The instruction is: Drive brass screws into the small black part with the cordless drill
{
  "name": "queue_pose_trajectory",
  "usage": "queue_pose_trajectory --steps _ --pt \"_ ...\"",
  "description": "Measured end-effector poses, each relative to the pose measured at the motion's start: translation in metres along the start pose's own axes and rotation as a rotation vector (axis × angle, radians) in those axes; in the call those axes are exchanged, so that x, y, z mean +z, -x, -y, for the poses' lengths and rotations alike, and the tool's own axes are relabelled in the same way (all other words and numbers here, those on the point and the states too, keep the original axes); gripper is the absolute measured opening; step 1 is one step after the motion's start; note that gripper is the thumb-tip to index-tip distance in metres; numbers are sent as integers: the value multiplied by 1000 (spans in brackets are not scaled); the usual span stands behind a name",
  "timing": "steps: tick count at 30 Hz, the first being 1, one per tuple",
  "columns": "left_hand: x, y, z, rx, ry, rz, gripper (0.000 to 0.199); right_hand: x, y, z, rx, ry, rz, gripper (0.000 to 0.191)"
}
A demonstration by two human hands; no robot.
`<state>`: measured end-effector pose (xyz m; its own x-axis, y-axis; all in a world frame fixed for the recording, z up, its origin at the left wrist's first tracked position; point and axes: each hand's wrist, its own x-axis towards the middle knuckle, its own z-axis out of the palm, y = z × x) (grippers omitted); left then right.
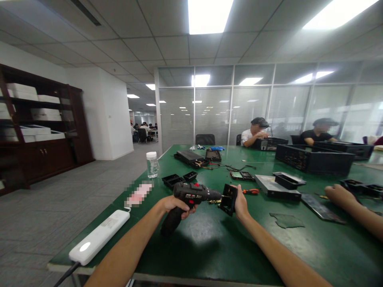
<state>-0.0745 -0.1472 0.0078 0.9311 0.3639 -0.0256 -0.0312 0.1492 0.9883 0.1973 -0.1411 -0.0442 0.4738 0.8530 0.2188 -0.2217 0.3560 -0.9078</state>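
Above green tabletop (209, 247), my left hand (178, 206) is gripping black-and-red pistol-shaped drill (191, 193), my right hand (240, 204) black boxy part (228, 200).

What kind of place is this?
Probably an office used as a workshop: see the glass partition, the power drill held over the green table, and the big open black case on it.

Between left grip (176, 204) and right grip (240, 203), worktop (206, 243) lies open nearer the wearer; trays (171, 180) obstruct beyond left, screwdriver (250, 191) beside right.
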Motion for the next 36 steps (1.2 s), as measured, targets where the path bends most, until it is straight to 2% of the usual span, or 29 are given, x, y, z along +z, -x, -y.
queue_pose_trajectory --steps 36 --pt "1 0 -1 1 -12 0 39 1 2 0 40 -34 26 54"
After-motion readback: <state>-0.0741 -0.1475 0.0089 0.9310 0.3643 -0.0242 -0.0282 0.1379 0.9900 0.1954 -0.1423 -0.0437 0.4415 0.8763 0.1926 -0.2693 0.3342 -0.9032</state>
